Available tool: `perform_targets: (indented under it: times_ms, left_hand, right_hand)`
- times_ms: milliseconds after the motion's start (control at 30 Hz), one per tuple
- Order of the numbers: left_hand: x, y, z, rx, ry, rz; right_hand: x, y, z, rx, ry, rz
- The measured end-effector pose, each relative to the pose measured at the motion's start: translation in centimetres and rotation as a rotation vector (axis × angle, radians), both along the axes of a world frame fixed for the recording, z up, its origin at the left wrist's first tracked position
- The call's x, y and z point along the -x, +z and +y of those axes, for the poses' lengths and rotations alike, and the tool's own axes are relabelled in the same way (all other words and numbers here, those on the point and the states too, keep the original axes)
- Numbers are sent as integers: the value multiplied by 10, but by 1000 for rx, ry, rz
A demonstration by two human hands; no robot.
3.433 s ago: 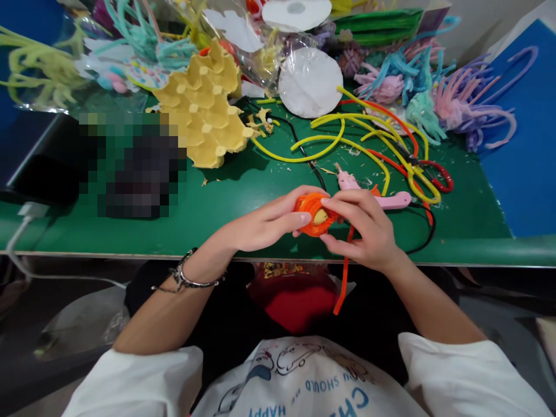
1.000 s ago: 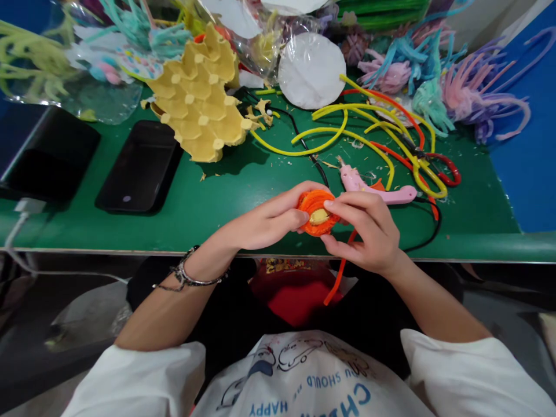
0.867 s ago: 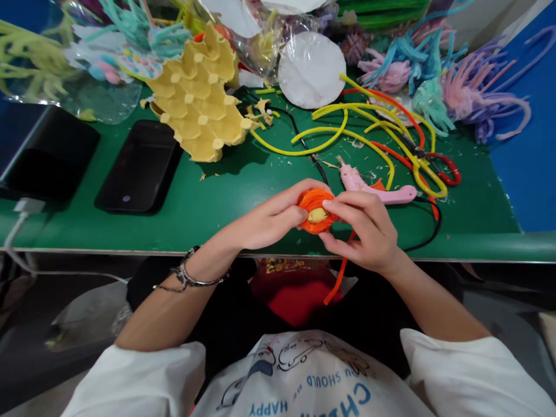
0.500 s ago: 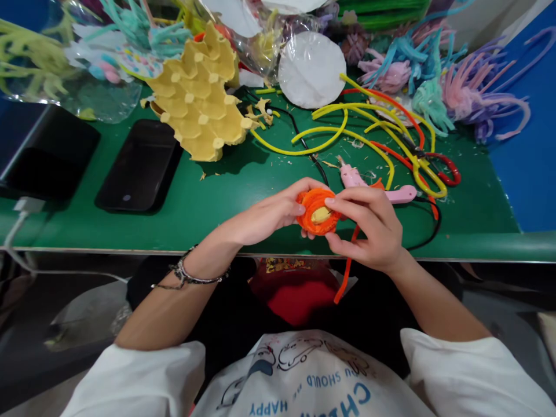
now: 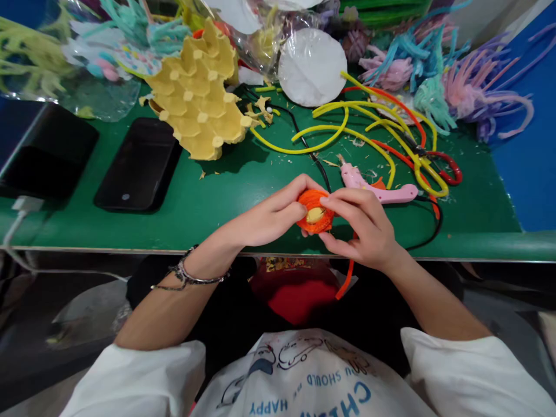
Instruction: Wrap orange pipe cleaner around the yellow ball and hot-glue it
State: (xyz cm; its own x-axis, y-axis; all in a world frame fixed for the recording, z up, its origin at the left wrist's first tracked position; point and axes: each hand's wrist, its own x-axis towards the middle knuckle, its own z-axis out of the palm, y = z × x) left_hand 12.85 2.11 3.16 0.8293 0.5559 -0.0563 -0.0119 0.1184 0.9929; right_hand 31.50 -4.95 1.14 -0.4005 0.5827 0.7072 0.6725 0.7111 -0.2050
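Observation:
Both hands meet over the near edge of the green table (image 5: 208, 197). My left hand (image 5: 264, 217) and my right hand (image 5: 360, 223) pinch a small orange pipe-cleaner coil (image 5: 313, 207) wound round a yellow core. The coil's loose orange tail (image 5: 346, 278) hangs down below my right hand past the table edge. A bracelet circles my left wrist. Just behind my right hand lies a pink glue gun (image 5: 377, 188) with a black cord.
Yellow and orange pipe cleaners (image 5: 360, 124) and red-handled scissors (image 5: 443, 168) lie at the right. A yellow egg carton piece (image 5: 200, 107), a black phone (image 5: 139, 165), a black box (image 5: 46, 153), a white paper disc (image 5: 311, 68) and heaps of fuzzy pipe-cleaner shapes fill the back.
The coil has been turned and pressed tighter between my fingers, staying in place above the table edge. The hanging orange tail has swung slightly. Nothing on the table has moved.

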Motion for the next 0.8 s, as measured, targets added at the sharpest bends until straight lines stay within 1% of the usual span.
perform_targets:
  times_ms: [100, 200, 300, 367, 500, 567, 733, 800]
  left_hand:
    - [0, -7, 0, 28, 72, -9]
    - [0, -13, 0, 102, 92, -29]
    - [-1, -12, 2, 198, 79, -40]
    - [-1, -9, 2, 224, 67, -36]
    - [-1, -2, 0, 126, 15, -9]
    - [0, -1, -1, 86, 9, 8]
    - [-1, -4, -2, -19, 46, 42]
    - [-2, -6, -1, -27, 75, 29]
  right_hand:
    - [3, -7, 1, 7, -61, 12]
    - [5, -10, 0, -5, -96, 39]
    - [6, -8, -1, 18, -99, 58]
    - [6, -6, -1, 40, -76, 57]
    - [4, -1, -2, 49, 0, 26]
    - [2, 1, -1, 48, 17, 11]
    - [1, 0, -1, 68, -24, -37]
    - [1, -2, -1, 71, -51, -26]
